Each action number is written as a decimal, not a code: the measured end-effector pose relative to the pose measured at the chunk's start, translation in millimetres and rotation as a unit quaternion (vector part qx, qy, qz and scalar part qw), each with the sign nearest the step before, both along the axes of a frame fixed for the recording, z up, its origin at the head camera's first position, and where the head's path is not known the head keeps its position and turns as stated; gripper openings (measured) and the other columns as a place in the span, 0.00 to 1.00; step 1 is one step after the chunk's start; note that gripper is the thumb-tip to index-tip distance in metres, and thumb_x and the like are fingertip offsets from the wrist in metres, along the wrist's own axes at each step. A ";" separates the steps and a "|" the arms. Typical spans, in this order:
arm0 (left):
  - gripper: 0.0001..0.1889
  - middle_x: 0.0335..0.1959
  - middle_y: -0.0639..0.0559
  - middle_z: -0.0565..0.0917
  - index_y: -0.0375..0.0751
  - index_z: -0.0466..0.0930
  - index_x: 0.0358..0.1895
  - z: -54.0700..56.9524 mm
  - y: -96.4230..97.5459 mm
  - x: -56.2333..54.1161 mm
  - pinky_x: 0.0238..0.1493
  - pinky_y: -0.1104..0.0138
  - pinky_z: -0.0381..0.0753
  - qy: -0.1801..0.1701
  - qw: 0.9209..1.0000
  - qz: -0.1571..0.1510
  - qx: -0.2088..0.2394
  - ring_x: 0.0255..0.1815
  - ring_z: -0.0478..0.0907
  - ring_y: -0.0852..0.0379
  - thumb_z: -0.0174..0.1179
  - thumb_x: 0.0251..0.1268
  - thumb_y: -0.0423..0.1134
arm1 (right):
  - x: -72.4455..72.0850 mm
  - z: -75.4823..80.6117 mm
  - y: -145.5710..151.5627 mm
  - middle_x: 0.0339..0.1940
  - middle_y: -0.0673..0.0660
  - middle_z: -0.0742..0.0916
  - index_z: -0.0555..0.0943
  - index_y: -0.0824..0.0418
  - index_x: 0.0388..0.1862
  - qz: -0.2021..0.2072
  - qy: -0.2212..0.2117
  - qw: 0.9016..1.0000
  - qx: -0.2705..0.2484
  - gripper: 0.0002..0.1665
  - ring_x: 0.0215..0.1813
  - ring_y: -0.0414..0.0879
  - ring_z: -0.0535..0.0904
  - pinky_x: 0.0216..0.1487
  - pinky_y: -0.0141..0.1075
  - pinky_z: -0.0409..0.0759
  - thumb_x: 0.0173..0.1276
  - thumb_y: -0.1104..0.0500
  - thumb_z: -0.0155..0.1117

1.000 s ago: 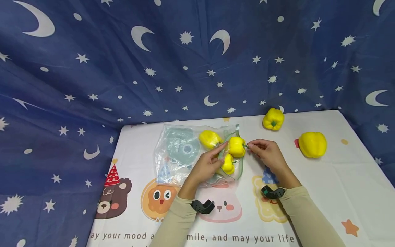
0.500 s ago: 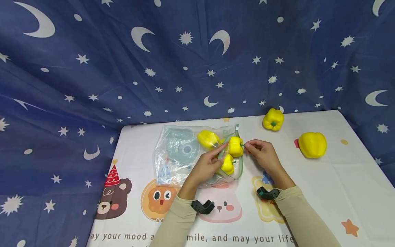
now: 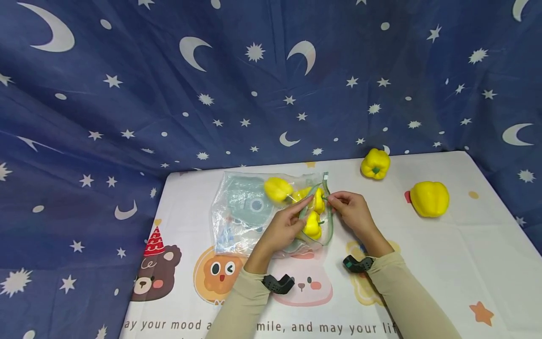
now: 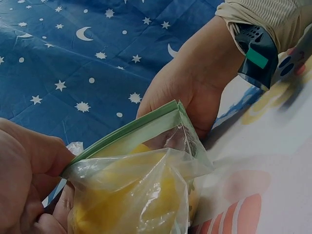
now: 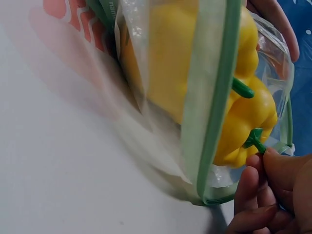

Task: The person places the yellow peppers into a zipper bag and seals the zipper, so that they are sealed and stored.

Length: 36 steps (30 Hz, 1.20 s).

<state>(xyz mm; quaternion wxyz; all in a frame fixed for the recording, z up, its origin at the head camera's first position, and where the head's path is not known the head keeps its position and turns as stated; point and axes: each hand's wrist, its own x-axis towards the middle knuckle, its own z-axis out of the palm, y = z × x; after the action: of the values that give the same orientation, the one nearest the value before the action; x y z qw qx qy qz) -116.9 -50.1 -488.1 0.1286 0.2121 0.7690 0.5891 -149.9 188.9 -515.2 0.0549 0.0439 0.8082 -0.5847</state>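
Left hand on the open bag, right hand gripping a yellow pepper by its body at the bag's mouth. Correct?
Not quite: the right hand pinches the yellow pepper by its green stem, not its body, as the right wrist view shows. The rest holds.

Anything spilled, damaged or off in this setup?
Nothing stands out. The clear bag is wrinkled, but no tear shows; its mouth is open, with the right hand pinching the green stem of a pepper there. Two loose peppers sit on the table, no damage visible.

Toward six o'clock I read “ay your mood a … mile, and may your lif” on the tablecloth [image 3: 449,263], “nam” on green print [image 5: 103,10].
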 end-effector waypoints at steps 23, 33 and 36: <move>0.34 0.52 0.46 0.81 0.59 0.67 0.77 1.1 0.2 1.0 0.19 0.74 0.57 0.015 1.000 0.003 0.004 0.18 0.55 0.64 0.53 0.71 0.27 | -6.7 10.8 31.4 0.37 0.49 0.90 0.83 0.66 0.55 -0.091 -0.042 0.995 -0.030 0.26 0.33 0.41 0.80 0.26 0.28 0.74 0.73 0.45 0.66; 0.33 0.48 0.48 0.80 0.63 0.66 0.77 0.9 0.2 1.1 0.20 0.75 0.57 0.002 1.000 0.002 0.005 0.19 0.55 0.62 0.53 0.73 0.29 | -20.4 25.0 61.6 0.37 0.42 0.88 0.82 0.60 0.61 -0.232 -0.076 0.966 -0.085 0.28 0.37 0.42 0.83 0.29 0.28 0.78 0.74 0.42 0.63; 0.33 0.64 0.50 0.78 0.63 0.67 0.77 0.7 0.4 0.9 0.20 0.75 0.57 0.003 1.000 0.003 0.003 0.19 0.55 0.63 0.53 0.73 0.29 | -26.4 24.8 69.3 0.36 0.42 0.89 0.82 0.61 0.60 -0.254 -0.075 0.959 -0.104 0.28 0.34 0.39 0.84 0.27 0.28 0.78 0.73 0.42 0.63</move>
<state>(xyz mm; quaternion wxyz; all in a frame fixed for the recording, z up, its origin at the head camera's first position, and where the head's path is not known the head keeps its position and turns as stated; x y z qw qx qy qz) -116.0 -49.6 -487.4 0.1242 0.2121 0.7684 0.5910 -176.3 258.2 -490.5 -0.0303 0.2854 0.6986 -0.6554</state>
